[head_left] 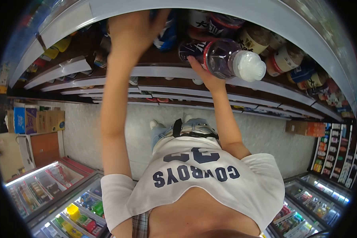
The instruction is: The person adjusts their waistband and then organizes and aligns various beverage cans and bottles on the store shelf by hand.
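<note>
My right hand point(211, 79) grips a large clear plastic bottle point(222, 58) with a dark purple label and a white cap. The bottle lies tilted in front of the shelf, its cap pointing right; its contents look dark or clear, I cannot tell which. Up at the left, my left hand point(133, 31) reaches in under the upper shelf edge, slightly blurred. Its thumb stands apart from the fingers, whose tips are partly hidden. Beside that thumb is a bottle with a blue label point(165, 35); whether the hand touches it does not show.
More bottles with pale labels point(254, 39) stand on the shelf to the right. The curved white shelf edge point(265, 14) passes above both hands, and lower shelf edges point(170, 72) run below. Cartons point(39, 121) are stacked at the left; glass-topped freezers point(47, 186) stand behind me.
</note>
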A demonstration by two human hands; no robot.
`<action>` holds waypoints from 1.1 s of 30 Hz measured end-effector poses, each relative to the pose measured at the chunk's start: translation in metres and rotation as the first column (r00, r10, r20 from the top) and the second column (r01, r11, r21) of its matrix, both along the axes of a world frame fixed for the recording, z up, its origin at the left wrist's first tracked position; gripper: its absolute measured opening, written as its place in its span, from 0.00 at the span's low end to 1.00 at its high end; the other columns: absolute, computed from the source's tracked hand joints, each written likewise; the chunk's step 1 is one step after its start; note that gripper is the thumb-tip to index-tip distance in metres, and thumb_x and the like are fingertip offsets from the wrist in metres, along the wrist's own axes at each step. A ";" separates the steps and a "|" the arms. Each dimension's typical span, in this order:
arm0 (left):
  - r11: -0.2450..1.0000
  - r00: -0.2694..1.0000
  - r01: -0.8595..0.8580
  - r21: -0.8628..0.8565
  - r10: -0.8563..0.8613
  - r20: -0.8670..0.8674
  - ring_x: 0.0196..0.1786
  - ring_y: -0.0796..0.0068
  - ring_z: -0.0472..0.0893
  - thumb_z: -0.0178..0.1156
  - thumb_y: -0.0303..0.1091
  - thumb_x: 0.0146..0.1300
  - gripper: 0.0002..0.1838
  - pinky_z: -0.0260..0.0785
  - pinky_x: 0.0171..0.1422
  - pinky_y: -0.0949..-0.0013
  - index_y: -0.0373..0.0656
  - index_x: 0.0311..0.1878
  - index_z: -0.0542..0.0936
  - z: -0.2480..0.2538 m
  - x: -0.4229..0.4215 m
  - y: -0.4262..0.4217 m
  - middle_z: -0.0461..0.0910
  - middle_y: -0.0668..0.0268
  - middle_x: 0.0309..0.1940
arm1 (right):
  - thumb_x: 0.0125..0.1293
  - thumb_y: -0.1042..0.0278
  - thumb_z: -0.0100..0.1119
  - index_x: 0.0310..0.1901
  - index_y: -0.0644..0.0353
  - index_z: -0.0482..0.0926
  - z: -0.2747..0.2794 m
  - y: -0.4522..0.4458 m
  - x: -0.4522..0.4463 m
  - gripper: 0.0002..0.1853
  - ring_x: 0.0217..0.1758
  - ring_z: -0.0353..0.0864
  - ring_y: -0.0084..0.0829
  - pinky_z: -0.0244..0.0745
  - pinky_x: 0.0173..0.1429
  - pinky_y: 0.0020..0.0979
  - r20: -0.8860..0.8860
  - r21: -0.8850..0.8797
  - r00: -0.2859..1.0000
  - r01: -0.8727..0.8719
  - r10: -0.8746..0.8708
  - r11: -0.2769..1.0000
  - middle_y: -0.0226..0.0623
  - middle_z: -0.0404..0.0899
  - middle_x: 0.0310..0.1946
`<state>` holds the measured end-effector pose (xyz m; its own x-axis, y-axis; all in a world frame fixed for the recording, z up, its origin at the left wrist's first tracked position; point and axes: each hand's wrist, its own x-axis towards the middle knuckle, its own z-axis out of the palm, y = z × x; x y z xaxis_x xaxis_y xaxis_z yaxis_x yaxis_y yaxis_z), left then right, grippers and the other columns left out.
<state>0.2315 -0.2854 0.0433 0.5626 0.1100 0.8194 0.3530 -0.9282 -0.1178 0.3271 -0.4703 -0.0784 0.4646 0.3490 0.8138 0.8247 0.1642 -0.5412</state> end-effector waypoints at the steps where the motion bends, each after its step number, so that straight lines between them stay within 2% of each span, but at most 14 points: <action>1: 0.995 0.967 0.100 0.009 -0.100 0.233 0.44 0.55 0.78 0.68 0.33 0.59 0.16 0.68 0.51 0.60 0.35 0.47 0.78 -0.014 -0.003 -0.010 0.79 0.56 0.41 | 0.48 0.62 0.80 0.45 0.54 0.83 0.002 0.001 0.000 0.22 0.42 0.83 0.25 0.77 0.52 0.29 -0.053 0.025 0.998 -0.040 0.041 0.999 0.25 0.84 0.40; 2: 0.981 0.874 0.189 0.044 -0.189 0.447 0.46 0.56 0.76 0.68 0.33 0.59 0.18 0.67 0.51 0.60 0.36 0.49 0.77 -0.035 -0.005 -0.022 0.78 0.57 0.43 | 0.49 0.62 0.80 0.45 0.55 0.83 0.005 0.002 0.001 0.22 0.42 0.82 0.24 0.77 0.51 0.28 -0.104 0.054 0.991 -0.078 0.083 0.996 0.25 0.83 0.40; 5: 0.923 0.794 0.248 -0.295 -0.019 0.607 0.50 0.54 0.71 0.70 0.36 0.58 0.23 0.65 0.52 0.60 0.39 0.53 0.73 -0.093 -0.013 -0.044 0.72 0.54 0.48 | 0.50 0.62 0.80 0.46 0.55 0.82 0.009 0.004 0.002 0.22 0.43 0.81 0.25 0.77 0.51 0.28 -0.315 0.093 0.921 -0.209 0.228 0.973 0.25 0.83 0.41; 7: 0.901 0.770 0.153 -0.405 0.148 0.620 0.51 0.53 0.70 0.70 0.37 0.58 0.25 0.65 0.53 0.59 0.38 0.53 0.71 -0.116 -0.023 -0.039 0.70 0.51 0.48 | 0.48 0.61 0.80 0.49 0.55 0.82 0.008 0.002 0.005 0.25 0.45 0.81 0.27 0.76 0.54 0.30 -0.281 -0.028 0.941 -0.206 0.190 0.978 0.26 0.83 0.44; 11: 0.875 0.885 -0.025 -0.484 0.245 0.396 0.48 0.52 0.70 0.72 0.40 0.57 0.25 0.64 0.52 0.57 0.37 0.48 0.71 -0.115 -0.039 -0.012 0.69 0.53 0.43 | 0.48 0.62 0.79 0.50 0.55 0.81 -0.003 -0.001 0.010 0.26 0.48 0.81 0.27 0.76 0.56 0.31 0.069 -0.286 0.997 -0.023 0.045 0.958 0.28 0.83 0.46; 13: 0.871 0.913 -0.051 -0.489 0.240 0.331 0.40 0.55 0.72 0.73 0.42 0.55 0.24 0.66 0.45 0.57 0.39 0.44 0.72 -0.113 -0.039 0.008 0.70 0.56 0.38 | 0.49 0.63 0.79 0.49 0.55 0.82 0.003 0.002 0.003 0.25 0.47 0.81 0.26 0.76 0.55 0.30 -0.327 -0.060 0.929 -0.202 0.172 0.978 0.27 0.83 0.46; 15: 0.811 0.945 0.031 -0.584 0.166 0.281 0.36 0.56 0.73 0.73 0.42 0.55 0.23 0.67 0.40 0.57 0.39 0.42 0.72 -0.105 -0.038 0.021 0.70 0.58 0.37 | 0.52 0.69 0.76 0.51 0.59 0.78 0.004 0.003 0.003 0.24 0.42 0.81 0.25 0.76 0.53 0.27 -0.271 -0.053 0.948 -0.190 0.169 0.980 0.29 0.82 0.43; 19: 0.803 0.942 0.251 -0.541 -0.073 0.329 0.37 0.57 0.77 0.72 0.45 0.57 0.23 0.71 0.37 0.59 0.39 0.42 0.73 -0.114 -0.012 0.038 0.72 0.58 0.38 | 0.55 0.79 0.71 0.57 0.65 0.73 0.019 -0.003 -0.005 0.27 0.49 0.82 0.28 0.77 0.56 0.28 -0.222 -0.081 0.967 -0.148 0.127 0.986 0.38 0.80 0.51; 23: 0.724 0.856 0.433 -0.538 -0.143 0.496 0.38 0.60 0.78 0.71 0.47 0.57 0.25 0.71 0.40 0.61 0.37 0.46 0.75 -0.116 -0.003 0.025 0.74 0.60 0.34 | 0.55 0.79 0.72 0.56 0.65 0.75 0.021 0.000 -0.011 0.26 0.49 0.81 0.27 0.77 0.56 0.27 -0.282 -0.101 0.957 -0.103 0.071 0.990 0.39 0.80 0.51; 25: 0.726 0.855 0.424 -0.542 -0.123 0.504 0.41 0.57 0.78 0.74 0.52 0.52 0.32 0.70 0.46 0.60 0.36 0.48 0.74 -0.107 -0.005 0.002 0.75 0.59 0.37 | 0.55 0.79 0.72 0.56 0.65 0.75 0.023 0.003 -0.018 0.26 0.49 0.81 0.27 0.77 0.56 0.27 -0.335 -0.060 0.939 -0.110 0.084 0.992 0.38 0.80 0.51; 26: 0.741 0.849 0.429 -0.516 -0.136 0.511 0.42 0.60 0.78 0.77 0.50 0.49 0.36 0.71 0.48 0.62 0.35 0.52 0.72 -0.105 0.001 -0.004 0.75 0.57 0.41 | 0.51 0.76 0.78 0.51 0.61 0.78 0.016 0.007 -0.015 0.25 0.38 0.79 0.18 0.78 0.44 0.23 -0.256 -0.067 0.967 -0.009 -0.008 0.998 0.27 0.80 0.38; 29: 0.820 0.822 0.414 -0.395 -0.150 0.550 0.49 0.56 0.76 0.81 0.50 0.43 0.47 0.70 0.52 0.59 0.33 0.60 0.67 -0.102 0.022 -0.018 0.73 0.52 0.49 | 0.51 0.75 0.78 0.51 0.62 0.78 0.023 0.018 -0.025 0.25 0.39 0.79 0.18 0.78 0.44 0.23 -0.365 0.052 0.928 -0.061 0.076 0.997 0.27 0.80 0.40; 30: 0.829 0.819 0.404 -0.386 -0.141 0.556 0.52 0.49 0.75 0.80 0.49 0.44 0.48 0.69 0.54 0.56 0.33 0.61 0.66 -0.102 0.028 -0.018 0.72 0.50 0.51 | 0.51 0.75 0.78 0.52 0.62 0.77 0.023 0.019 -0.022 0.26 0.39 0.78 0.18 0.77 0.43 0.23 -0.216 -0.024 0.976 0.007 -0.012 1.000 0.27 0.80 0.42; 33: 0.805 0.850 0.367 -0.467 -0.086 0.520 0.52 0.47 0.74 0.79 0.47 0.45 0.46 0.68 0.56 0.56 0.34 0.62 0.65 -0.101 0.027 -0.023 0.72 0.49 0.51 | 0.50 0.75 0.78 0.51 0.62 0.78 0.022 0.021 -0.023 0.26 0.39 0.78 0.18 0.76 0.44 0.23 -0.259 -0.025 0.966 0.011 -0.017 1.000 0.29 0.81 0.44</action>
<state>0.2588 -0.3087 -0.0574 0.2083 0.5215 0.8274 0.0037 -0.8464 0.5325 0.3037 -0.4495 -0.0568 0.6633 0.3583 0.6570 0.6581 0.1387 -0.7401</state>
